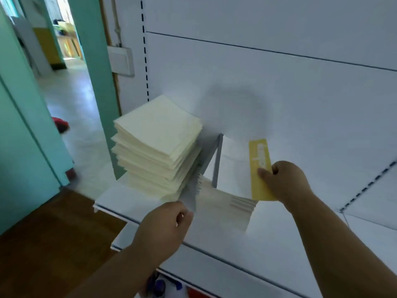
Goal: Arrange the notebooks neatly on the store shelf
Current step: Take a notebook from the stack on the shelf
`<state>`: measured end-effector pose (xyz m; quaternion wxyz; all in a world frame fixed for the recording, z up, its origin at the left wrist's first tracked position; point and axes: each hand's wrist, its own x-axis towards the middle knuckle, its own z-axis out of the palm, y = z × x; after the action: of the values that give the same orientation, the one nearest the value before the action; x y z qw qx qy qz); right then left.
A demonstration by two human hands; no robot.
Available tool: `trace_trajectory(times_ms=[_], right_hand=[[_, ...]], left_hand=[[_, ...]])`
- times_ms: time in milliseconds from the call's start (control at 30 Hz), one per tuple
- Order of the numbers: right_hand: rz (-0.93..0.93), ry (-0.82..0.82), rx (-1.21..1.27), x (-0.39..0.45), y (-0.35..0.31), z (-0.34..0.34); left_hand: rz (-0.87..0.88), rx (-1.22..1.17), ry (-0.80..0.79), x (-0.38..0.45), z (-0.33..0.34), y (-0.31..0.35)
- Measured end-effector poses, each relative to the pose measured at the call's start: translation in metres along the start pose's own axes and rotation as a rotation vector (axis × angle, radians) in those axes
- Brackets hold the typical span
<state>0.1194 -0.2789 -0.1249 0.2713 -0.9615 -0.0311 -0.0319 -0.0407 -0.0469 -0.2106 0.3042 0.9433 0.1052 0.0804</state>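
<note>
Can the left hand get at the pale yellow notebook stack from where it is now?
Probably yes. The left hand sits at the shelf front, just below the notebook stack; nothing lies between. The grey divider stands on the stack's right, not in the way.

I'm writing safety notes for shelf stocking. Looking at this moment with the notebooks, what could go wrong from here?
1. The pale yellow stack is fanned out unevenly and sits near the shelf's left end; a nudge might topple it to the floor.
2. The right hand pinches the yellow notebook by one edge, so it could slip.
3. The left hand grips the grey divider against the stack; shifting it may push the notebooks.
</note>
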Motion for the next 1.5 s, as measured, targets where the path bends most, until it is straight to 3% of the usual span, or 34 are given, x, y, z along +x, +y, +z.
trace_trajectory(times_ms=[67, 100, 167, 200, 300, 400, 467, 533, 633, 700, 767, 900, 1000, 1067, 1167, 1300, 1367, 1500], right_hand=[[0.027, 0.142, 0.27, -0.018, -0.008, -0.009], [0.035, 0.153, 0.429, -0.029, -0.013, -0.012], [0.012, 0.074, 0.56, -0.055, -0.025, -0.015], [-0.007, 0.028, 0.545, -0.064, -0.031, -0.014], [0.021, 0.0, 0.409, -0.07, -0.046, -0.006], [0.198, 0.063, 0.038, -0.046, -0.044, 0.003], [0.278, -0.024, -0.137, -0.034, -0.035, 0.013], [0.296, -0.055, -0.174, -0.031, -0.029, 0.019], [0.299, 0.04, -0.146, -0.037, -0.026, 0.013], [0.285, 0.17, -0.064, -0.045, -0.025, 0.003], [0.272, 0.261, 0.218, -0.058, -0.029, -0.007], [0.202, 0.033, 0.863, -0.102, -0.038, -0.022], [0.161, -0.129, 0.935, -0.125, -0.027, -0.028], [0.183, -0.127, 0.893, -0.132, -0.013, -0.038], [0.211, -0.011, 0.838, -0.142, 0.009, -0.065], [0.175, 0.303, 0.708, -0.165, 0.054, -0.107], [0.223, 0.456, 0.643, -0.186, 0.092, -0.128], [0.369, 0.587, 0.662, -0.231, 0.179, -0.181]], left_hand=[[-0.032, -0.259, -0.051, 0.004, -0.011, 0.007], [-0.117, -0.53, -0.104, 0.006, -0.016, 0.015], [-0.313, -1.082, -0.247, 0.007, -0.024, 0.03], [-0.346, -1.22, -0.297, 0.006, -0.028, 0.035], [-0.315, -1.187, -0.322, 0.0, -0.026, 0.034], [-0.335, -1.154, -0.225, -0.003, -0.02, 0.021], [-0.335, -1.16, -0.227, -0.006, -0.022, 0.015], [-0.303, -1.17, -0.25, -0.008, -0.023, 0.011], [-0.281, -1.147, -0.264, -0.005, -0.025, 0.006], [-0.267, -1.129, -0.275, -0.005, -0.024, 0.005], [-0.259, -1.127, -0.274, -0.004, -0.021, 0.009], [-0.25, -1.121, -0.287, -0.002, -0.017, 0.025], [-0.164, -1.128, -0.324, -0.004, -0.011, 0.042], [-0.11, -1.077, -0.343, -0.007, -0.003, 0.055], [-0.005, -0.956, -0.417, -0.021, 0.016, 0.082], [0.128, -0.823, -0.511, -0.054, 0.053, 0.138], [0.178, -0.802, -0.531, -0.072, 0.076, 0.175], [0.266, -0.797, -0.595, -0.112, 0.13, 0.263]])
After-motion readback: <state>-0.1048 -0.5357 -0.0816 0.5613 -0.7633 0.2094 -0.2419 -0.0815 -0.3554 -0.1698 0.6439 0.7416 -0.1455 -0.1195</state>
